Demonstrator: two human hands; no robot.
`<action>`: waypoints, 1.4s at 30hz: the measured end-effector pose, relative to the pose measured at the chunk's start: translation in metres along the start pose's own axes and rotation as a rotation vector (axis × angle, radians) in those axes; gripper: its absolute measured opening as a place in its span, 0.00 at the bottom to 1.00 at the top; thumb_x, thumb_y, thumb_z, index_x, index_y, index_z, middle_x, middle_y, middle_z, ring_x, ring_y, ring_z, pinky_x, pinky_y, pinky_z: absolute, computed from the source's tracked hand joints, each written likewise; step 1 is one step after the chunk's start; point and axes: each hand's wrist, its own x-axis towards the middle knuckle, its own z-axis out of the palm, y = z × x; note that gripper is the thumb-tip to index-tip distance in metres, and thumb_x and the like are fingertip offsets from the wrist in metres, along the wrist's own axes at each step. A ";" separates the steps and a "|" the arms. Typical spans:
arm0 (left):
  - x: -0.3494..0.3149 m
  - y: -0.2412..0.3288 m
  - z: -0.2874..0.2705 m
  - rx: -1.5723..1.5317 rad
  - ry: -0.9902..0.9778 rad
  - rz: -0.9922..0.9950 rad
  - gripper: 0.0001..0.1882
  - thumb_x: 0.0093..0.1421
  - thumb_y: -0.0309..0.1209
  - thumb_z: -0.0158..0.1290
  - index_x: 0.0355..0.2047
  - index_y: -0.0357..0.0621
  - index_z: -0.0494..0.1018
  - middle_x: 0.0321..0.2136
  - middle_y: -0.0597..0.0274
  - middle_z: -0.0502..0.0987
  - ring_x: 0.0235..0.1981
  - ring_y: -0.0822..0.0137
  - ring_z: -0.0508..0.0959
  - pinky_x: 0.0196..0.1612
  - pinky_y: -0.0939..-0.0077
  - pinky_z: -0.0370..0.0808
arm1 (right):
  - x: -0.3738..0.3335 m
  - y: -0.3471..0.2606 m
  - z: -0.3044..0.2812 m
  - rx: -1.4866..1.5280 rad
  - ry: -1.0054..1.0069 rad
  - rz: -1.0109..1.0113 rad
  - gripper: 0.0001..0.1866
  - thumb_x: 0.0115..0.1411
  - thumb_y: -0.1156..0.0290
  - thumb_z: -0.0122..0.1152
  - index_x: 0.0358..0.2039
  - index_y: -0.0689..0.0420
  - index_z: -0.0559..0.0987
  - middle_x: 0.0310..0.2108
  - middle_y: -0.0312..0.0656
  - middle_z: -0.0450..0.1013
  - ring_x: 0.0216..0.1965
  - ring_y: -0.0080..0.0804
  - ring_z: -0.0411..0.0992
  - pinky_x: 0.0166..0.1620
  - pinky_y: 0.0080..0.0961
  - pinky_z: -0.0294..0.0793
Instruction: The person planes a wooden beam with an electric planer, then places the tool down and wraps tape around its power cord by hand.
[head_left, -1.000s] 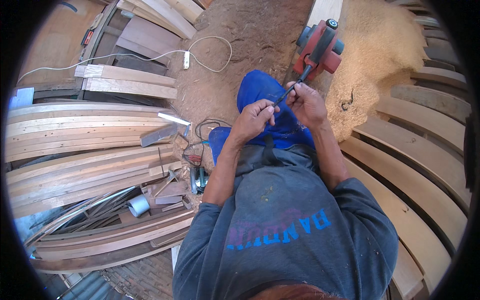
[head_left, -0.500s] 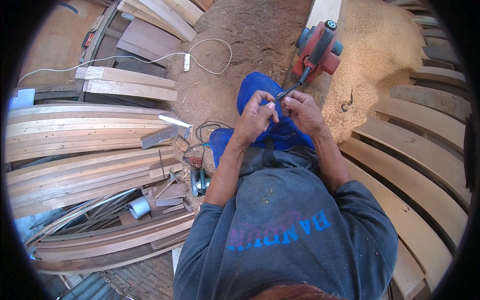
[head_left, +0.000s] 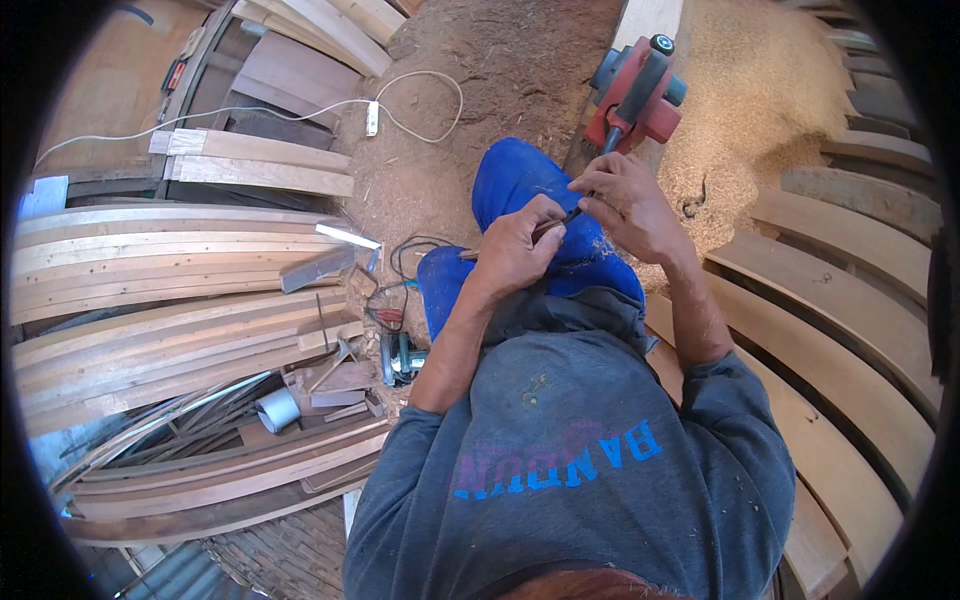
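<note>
Centre of the frame, above the blue knee: left hand (head_left: 515, 245) and right hand (head_left: 630, 205), each grip closed on 1 thin dark pencil-like tool (head_left: 558, 224). Its point faces fingers; a slip could jab them.

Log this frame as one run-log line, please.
left hand: grips small thin pencil-like tool | right hand: pinches its tip | over lap | red electric planer on plank ahead | sawdust pile right
</note>
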 end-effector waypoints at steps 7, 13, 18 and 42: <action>-0.002 0.004 -0.005 0.181 0.068 0.036 0.10 0.60 0.34 0.55 0.41 0.49 0.73 0.31 0.54 0.82 0.35 0.51 0.82 0.37 0.60 0.77 | 0.033 0.011 -0.017 0.059 -0.183 -0.075 0.09 0.58 0.68 0.60 0.36 0.60 0.80 0.34 0.45 0.74 0.39 0.39 0.72 0.44 0.33 0.71; 0.002 0.005 0.001 0.091 0.114 0.061 0.10 0.59 0.33 0.55 0.41 0.46 0.72 0.29 0.50 0.81 0.32 0.53 0.83 0.35 0.61 0.76 | -0.017 0.030 0.005 0.414 -0.323 0.437 0.12 0.62 0.65 0.59 0.35 0.63 0.79 0.29 0.38 0.75 0.30 0.24 0.71 0.35 0.24 0.70; 0.006 -0.009 0.003 -0.095 -0.058 -0.063 0.09 0.63 0.30 0.54 0.41 0.40 0.71 0.30 0.70 0.74 0.30 0.78 0.74 0.37 0.78 0.75 | -0.037 0.029 0.055 1.284 0.057 0.629 0.09 0.66 0.65 0.59 0.37 0.58 0.77 0.27 0.32 0.72 0.28 0.17 0.67 0.33 0.16 0.66; 0.030 -0.020 0.023 -0.669 -0.138 -0.298 0.05 0.64 0.30 0.52 0.33 0.42 0.71 0.20 0.71 0.69 0.17 0.80 0.67 0.28 0.78 0.77 | -0.034 0.035 0.062 1.224 0.073 0.566 0.06 0.62 0.68 0.61 0.30 0.56 0.76 0.24 0.26 0.67 0.26 0.13 0.60 0.30 0.15 0.61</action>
